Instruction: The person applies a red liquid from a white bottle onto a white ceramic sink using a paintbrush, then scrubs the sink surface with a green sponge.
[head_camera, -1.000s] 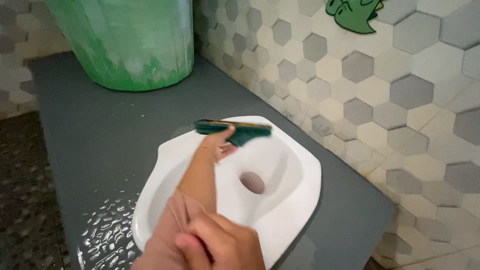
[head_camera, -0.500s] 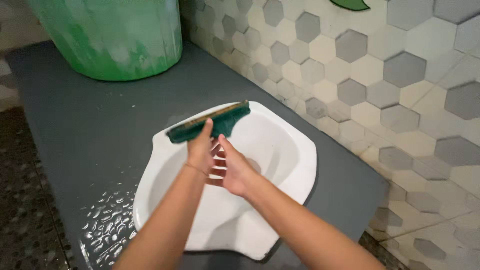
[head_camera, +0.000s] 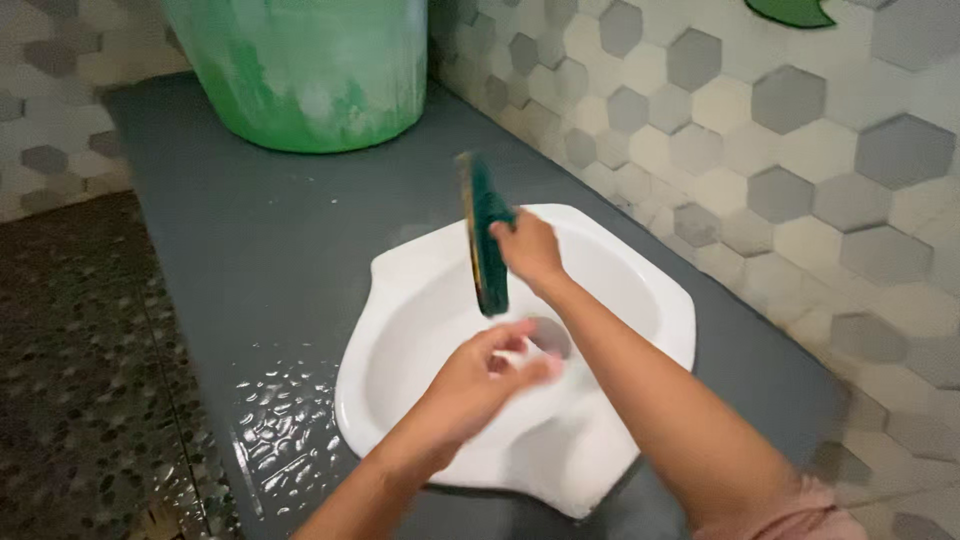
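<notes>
My right hand (head_camera: 528, 250) grips a dark green scrub sponge (head_camera: 486, 240) with a yellowish edge and holds it upright over the white squat toilet pan (head_camera: 660, 310). My left hand (head_camera: 480, 380) hovers lower over the bowl, close to the drain hole (head_camera: 553, 338). Its fingers are loosely spread and hold nothing. The sponge's lower end hangs just above the left fingers. Both hands are a little blurred.
The pan is set into a grey raised platform (head_camera: 260, 230) with a wet, bumpy patch at its front left. A large green bucket (head_camera: 310, 70) stands at the back. A hexagon-tiled wall (head_camera: 780, 150) runs along the right, and a dark pebbled floor (head_camera: 70, 350) lies on the left.
The sponge passed from my left hand to my right and turned from flat to upright. My left hand dropped lower over the bowl, and the view shifted left.
</notes>
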